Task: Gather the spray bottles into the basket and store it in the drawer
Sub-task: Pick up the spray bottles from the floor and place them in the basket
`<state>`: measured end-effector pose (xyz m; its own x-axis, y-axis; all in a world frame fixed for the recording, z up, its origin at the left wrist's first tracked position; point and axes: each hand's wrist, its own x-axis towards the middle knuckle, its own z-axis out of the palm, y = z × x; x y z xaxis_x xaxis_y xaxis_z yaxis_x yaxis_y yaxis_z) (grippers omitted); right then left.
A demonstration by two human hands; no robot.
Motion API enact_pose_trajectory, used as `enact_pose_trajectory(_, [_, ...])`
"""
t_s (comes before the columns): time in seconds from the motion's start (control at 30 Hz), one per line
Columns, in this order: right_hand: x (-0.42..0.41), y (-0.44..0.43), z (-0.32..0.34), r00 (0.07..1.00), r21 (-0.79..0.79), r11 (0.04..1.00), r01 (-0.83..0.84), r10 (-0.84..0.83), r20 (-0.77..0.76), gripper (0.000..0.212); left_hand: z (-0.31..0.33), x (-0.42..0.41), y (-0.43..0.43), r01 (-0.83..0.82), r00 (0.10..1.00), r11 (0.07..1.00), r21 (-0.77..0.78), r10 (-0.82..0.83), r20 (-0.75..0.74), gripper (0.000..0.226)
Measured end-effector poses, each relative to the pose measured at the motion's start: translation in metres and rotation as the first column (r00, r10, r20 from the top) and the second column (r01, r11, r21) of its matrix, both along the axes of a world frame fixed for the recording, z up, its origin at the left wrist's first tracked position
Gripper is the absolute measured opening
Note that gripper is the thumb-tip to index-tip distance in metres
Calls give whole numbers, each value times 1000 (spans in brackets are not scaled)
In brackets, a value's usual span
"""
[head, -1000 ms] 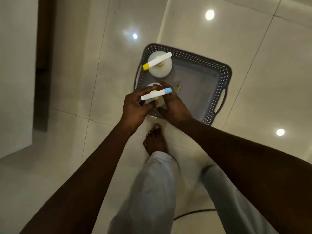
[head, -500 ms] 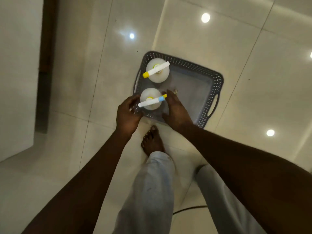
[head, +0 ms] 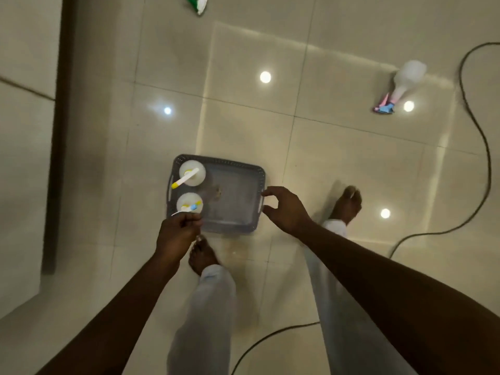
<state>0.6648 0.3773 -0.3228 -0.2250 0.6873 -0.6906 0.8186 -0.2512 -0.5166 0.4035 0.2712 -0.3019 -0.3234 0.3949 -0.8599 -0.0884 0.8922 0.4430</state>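
Basket (head: 238, 169) — near corner behind left hand (head: 177, 234)

Glossy tile, perforated plastic, translucent bottles

The floor (head: 338, 163) is laid in large polished tiles, so glossy that ceiling lights are mirrored in it as bright spots. The basket (head: 232, 212) looks to be moulded grey plastic, its walls pierced with small holes and its base smooth and faintly sheened. Inside the basket, two spray bottles (head: 192, 173) (head: 189, 203) are seen in milky, translucent plastic with opaque white triggers. Well beyond the basket, a third bottle (head: 405, 79) of the same cloudy plastic lies on the tiles. A matt dark cable (head: 484, 158) is seen beside it.
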Motion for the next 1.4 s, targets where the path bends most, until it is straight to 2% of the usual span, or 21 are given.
enact_pose_trajectory(0.13, [50, 50, 11, 995, 54, 998, 41, -35, -98, 36, 2, 67, 79, -6, 999, 995, 98, 2, 48, 33])
enact_pose_trajectory(0.27, [119, 107, 5, 981, 105, 986, 127, -109, -163, 32, -5, 148, 158, -14, 999, 986, 163, 9, 34, 32])
enact_pose_trajectory(0.37, [181, 155, 5, 968, 108, 967, 231, -217, -125, 29, -6, 212, 212, -25, 999, 989, 148, 18, 48, 31])
enact_pose_trajectory(0.47, [251, 207, -1, 935, 94, 938, 335, -318, -155, 33, -14, 284, 270, -24, 998, 993, 118, 17, 61, 29])
enact_pose_trajectory(0.57, [315, 257, -7, 936, 153, 924, 349, -335, -112, 38, -21, 346, 320, 16, 997, 992, 121, -26, 76, 26])
enact_pose_trajectory(0.7, [392, 323, -20, 973, 271, 937, 222, -229, -8, 48, -41, 421, 370, 45, 987, 994, 99, -60, 149, 24])
enact_pose_trajectory(0.8, [440, 374, -42, 991, 320, 947, 15, -57, 122, 56, -68, 467, 396, 11, 972, 999, 53, -23, 232, 23])
enact_pose_trajectory(1.0, [473, 472, -111, 910, 215, 919, -330, 250, 329, 85, -140, 522, 446, -68, 952, 998, 1, 65, 298, 19])
enact_pose_trajectory(1.1, [472, 506, -152, 894, 178, 915, -362, 286, 346, 97, -176, 535, 470, -82, 950, 997, 6, 77, 304, 15])
enact_pose_trajectory(1.2, [462, 526, -183, 902, 150, 937, -317, 249, 351, 102, -199, 538, 488, -93, 951, 996, 10, 85, 297, 14])
enact_pose_trajectory(1.27, [458, 532, -199, 899, 140, 941, -307, 239, 367, 102, -214, 538, 494, -79, 950, 997, 11, 72, 304, 14])
enact_pose_trajectory(1.4, [459, 537, -214, 905, 215, 927, -307, 215, 367, 93, -227, 536, 500, -74, 952, 997, 14, 67, 298, 25])
